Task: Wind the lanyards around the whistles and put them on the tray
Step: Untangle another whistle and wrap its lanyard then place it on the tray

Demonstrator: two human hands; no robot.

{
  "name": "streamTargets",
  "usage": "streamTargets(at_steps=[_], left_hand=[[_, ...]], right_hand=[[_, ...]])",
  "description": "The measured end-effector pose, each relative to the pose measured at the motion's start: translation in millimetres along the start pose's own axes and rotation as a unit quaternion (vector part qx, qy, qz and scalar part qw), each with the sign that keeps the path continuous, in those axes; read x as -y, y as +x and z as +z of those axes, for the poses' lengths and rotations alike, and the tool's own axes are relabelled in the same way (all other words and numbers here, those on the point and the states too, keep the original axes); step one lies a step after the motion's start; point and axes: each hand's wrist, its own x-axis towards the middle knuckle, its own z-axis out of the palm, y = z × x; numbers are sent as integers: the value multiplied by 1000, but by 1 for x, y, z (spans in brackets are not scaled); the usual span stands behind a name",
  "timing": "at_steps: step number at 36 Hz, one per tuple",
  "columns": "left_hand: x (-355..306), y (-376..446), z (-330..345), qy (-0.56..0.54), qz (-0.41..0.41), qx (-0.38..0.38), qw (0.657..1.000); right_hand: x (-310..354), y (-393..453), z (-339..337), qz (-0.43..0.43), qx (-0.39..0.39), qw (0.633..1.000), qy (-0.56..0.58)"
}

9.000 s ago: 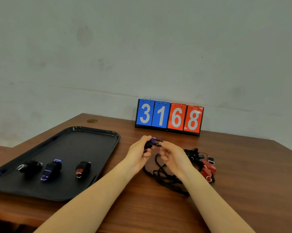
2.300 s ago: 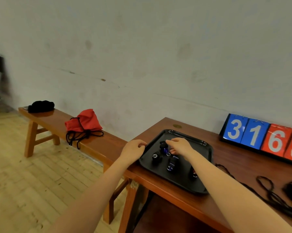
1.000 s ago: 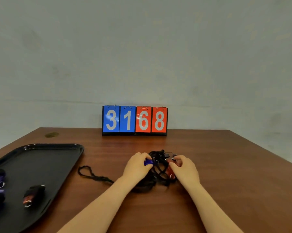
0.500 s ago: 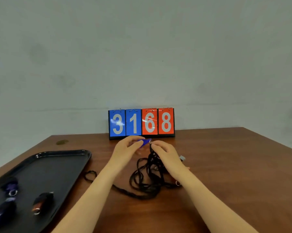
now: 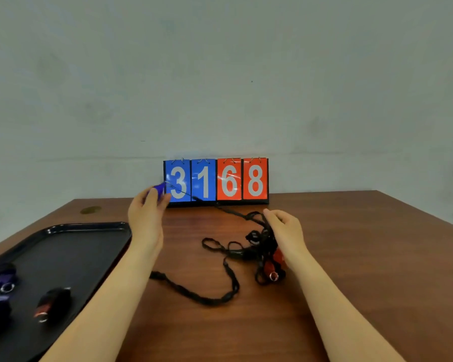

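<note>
Left hand point(image 5: 145, 218), centre-left of frame, pinches a blue whistle point(image 5: 158, 189) up off the table, fingers curled round it; its black lanyard point(image 5: 228, 210) runs taut to the right, down into the tangle point(image 5: 259, 244) at centre-right. Right hand point(image 5: 285, 231) rests on top of that tangle, fingers bent and closed on the cords, pinning them; a red whistle point(image 5: 273, 273) lies just below it, partly under the wrist, its cord mixed into the same heap; one long loop point(image 5: 207, 296) trails toward lower centre.

Step in hand, as I judge it: free the blue whistle's cord from the pile before winding. To do it well: keep the right hand holding the heap down, draw the blue one away slowly to the left; if the cord snags, stop and loosen with the right fingers rather than yank, else the red whistle gets dragged along and knots tighten. Once free, wind snug round the body and tuck the end so it doesn't spring open.

Tray point(image 5: 97, 228) sits lower left, near rim just beside the left forearm; several wound whistles point(image 5: 51, 304) lie at its near end, far half bare, so room to set down there. Scoreboard point(image 5: 216, 180) stands close behind the left hand, upper centre; pulling further back risks knocking it. Bare table point(image 5: 377, 257) shows to the right; its right edge slants down from upper right.
</note>
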Motion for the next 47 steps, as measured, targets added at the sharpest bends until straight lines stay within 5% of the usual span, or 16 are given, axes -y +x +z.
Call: streamTargets(at_steps=[5, 9, 12, 16, 20, 24, 32, 35, 40, 45, 47], left_hand=[[-2, 17, -15, -78, -28, -96, 992], [2, 18, -15, -54, -60, -77, 994], [3, 6, -5, -12, -84, 10, 996], [8, -9, 4, 36, -73, 104, 991], [10, -22, 12, 29, -75, 181, 980], [9, -29, 16, -36, -108, 216, 970], [0, -26, 12, -162, -201, 239, 936], [2, -24, 12, -181, -214, 214, 936], [9, -12, 7, -188, -207, 169, 945], [22, 3, -1, -70, -112, 146, 980], [26, 4, -2, 7, -65, 144, 987]], right_hand=[[-17, 14, -22, 86, -181, 976, 82], [-30, 19, -37, 116, -253, 960, 19], [-33, 16, -33, 76, -225, 956, -173], [-23, 9, -15, -74, -191, 891, -406], [-11, -9, 12, -251, -45, 891, -375], [-18, -18, 37, -242, 146, 868, -409], [-20, -14, 33, -244, 177, 790, -534], [-18, -16, 34, -238, 173, 819, -492], [0, -32, 30, -121, 158, 961, -189], [10, -26, 26, 43, 128, 990, -48], [9, -24, 25, 36, 109, 993, 27]])
